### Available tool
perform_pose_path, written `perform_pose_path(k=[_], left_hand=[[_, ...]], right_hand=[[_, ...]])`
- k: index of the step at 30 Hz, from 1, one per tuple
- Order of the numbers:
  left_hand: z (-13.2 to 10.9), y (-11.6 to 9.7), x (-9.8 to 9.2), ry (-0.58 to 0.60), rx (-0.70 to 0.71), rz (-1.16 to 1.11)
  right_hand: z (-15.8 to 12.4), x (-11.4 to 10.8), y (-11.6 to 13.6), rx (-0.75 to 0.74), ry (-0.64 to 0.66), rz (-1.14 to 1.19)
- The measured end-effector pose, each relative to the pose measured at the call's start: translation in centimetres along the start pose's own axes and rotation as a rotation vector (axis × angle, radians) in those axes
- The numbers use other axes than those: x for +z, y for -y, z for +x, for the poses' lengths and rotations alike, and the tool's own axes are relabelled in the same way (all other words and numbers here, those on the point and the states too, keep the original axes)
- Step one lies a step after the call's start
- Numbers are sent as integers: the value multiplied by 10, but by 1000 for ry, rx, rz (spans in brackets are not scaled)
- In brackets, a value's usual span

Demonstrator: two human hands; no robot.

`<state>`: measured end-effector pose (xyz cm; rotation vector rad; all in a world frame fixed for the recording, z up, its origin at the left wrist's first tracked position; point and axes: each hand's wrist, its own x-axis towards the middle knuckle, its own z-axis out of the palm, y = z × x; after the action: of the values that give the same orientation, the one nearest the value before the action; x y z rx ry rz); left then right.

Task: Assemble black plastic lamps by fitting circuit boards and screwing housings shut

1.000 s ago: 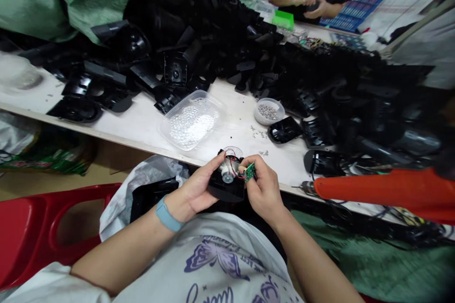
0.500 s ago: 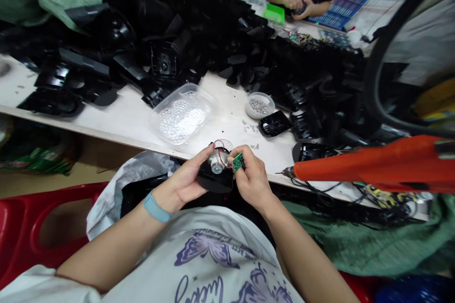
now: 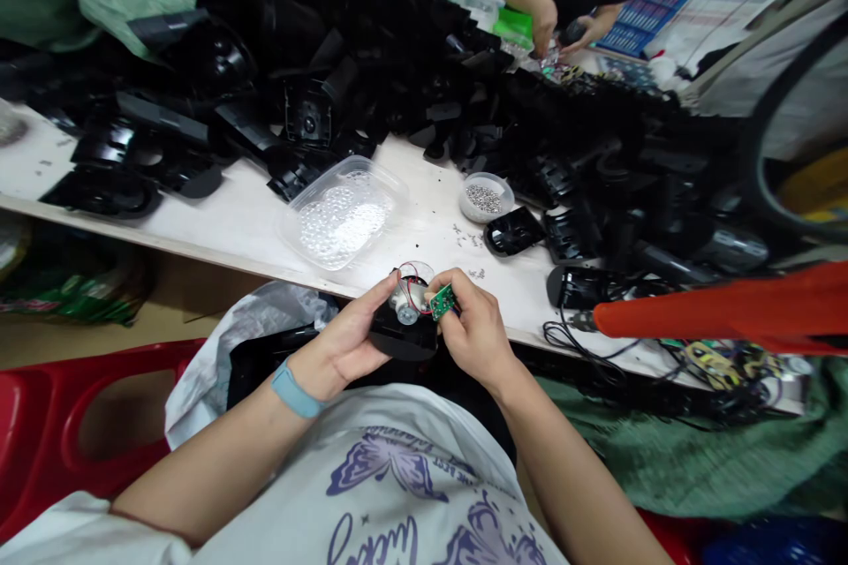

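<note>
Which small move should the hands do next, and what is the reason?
Probably the right hand should ease the green circuit board a little toward the black housing, gently: the left hand supports the housing, the board is pinched beside it, and thin red wires loop from the silver motor toward the board, so pulling away might strain them.

Whitish glare in the clear tray (image 3: pixel 385 183), murky darkness over the heaped black parts (image 3: pixel 397 75), softness toward stretched edges
</note>
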<state>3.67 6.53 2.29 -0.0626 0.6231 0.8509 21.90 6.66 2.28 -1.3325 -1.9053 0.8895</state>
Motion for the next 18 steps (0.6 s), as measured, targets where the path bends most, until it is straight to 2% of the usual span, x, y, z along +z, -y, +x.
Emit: perform_pose_path(k=[9,18], left_hand=[[-1,-2,11,-42,-19,-18],[-1,-6,6,-23,-29,-27]], right_hand=[[2,3,0,-57,-46,-78],[3,1,-5,-50,9,-33]])
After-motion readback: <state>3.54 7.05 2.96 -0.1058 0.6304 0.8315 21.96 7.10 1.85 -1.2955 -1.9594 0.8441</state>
